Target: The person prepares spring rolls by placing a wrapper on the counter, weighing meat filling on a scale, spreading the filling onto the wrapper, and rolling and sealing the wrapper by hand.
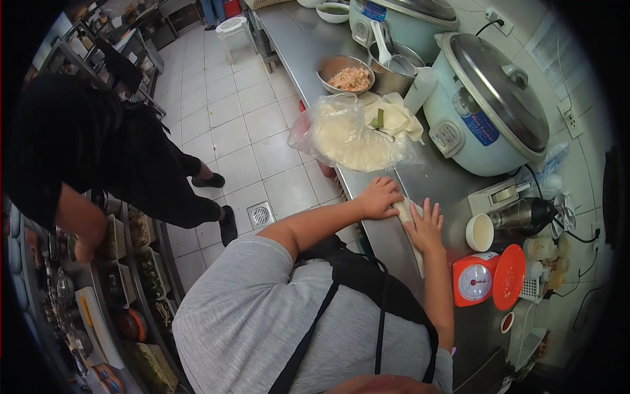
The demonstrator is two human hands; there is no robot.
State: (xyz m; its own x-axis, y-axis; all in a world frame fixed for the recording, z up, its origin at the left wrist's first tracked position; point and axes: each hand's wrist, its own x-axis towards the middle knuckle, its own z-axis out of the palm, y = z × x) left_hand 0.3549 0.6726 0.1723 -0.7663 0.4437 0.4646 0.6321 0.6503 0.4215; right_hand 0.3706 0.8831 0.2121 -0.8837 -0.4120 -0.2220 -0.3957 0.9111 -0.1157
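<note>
A long, narrow, pale wrapper roll [408, 217] lies on the steel counter in front of me. The curled fingers of my left hand [380, 198] close over its far end. Flat on its side rests my right hand [425, 228], fingers stretched and apart; what lies under the palm is hidden. Beyond my hands a clear plastic bag [305, 134] holds a stack of pale round wrappers [348, 139]. More folded wrappers [400, 117] sit beside it with a small green piece on top. Farther back is a metal bowl [325, 84] of orange-pink filling [350, 79].
Rice cookers [505, 98] and a metal pot [388, 69] line the wall. To my right stand a red scale [474, 281], a red plate [509, 276] and a white cup [480, 233]. On the left, a person in black [111, 141] reaches toward food containers [119, 282].
</note>
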